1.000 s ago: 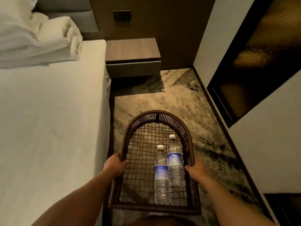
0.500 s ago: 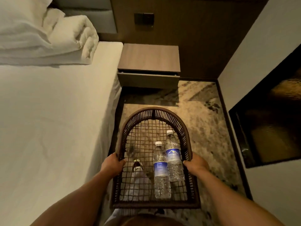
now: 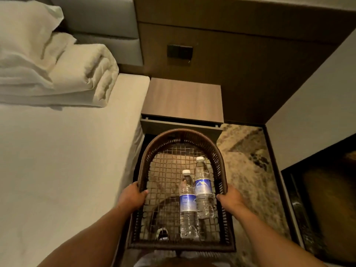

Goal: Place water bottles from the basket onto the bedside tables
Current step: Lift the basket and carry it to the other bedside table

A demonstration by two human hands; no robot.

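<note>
I carry a dark woven basket (image 3: 180, 134) with a wire-mesh floor in front of me. My left hand (image 3: 132, 195) grips its left rim and my right hand (image 3: 230, 198) grips its right rim. Two clear water bottles lie side by side on the mesh, white caps pointing away from me: the left bottle (image 3: 187, 206) nearer me, the right bottle (image 3: 203, 186) a little farther. The wooden bedside table (image 3: 184, 100) stands just beyond the basket's far rim, its top bare.
A bed with a white sheet (image 3: 63, 155) fills the left side, with a folded duvet (image 3: 57, 74) near the headboard. A wood-panelled wall with a dark switch plate (image 3: 179, 52) rises behind the table. A wall with a dark framed panel (image 3: 325, 191) closes the right. Patterned carpet (image 3: 248, 166) lies below.
The bedside table has drawn much closer, and the basket's far rim now overlaps its drawer front. Both hands keep the same grip on the rims. The bottles have not shifted.
</note>
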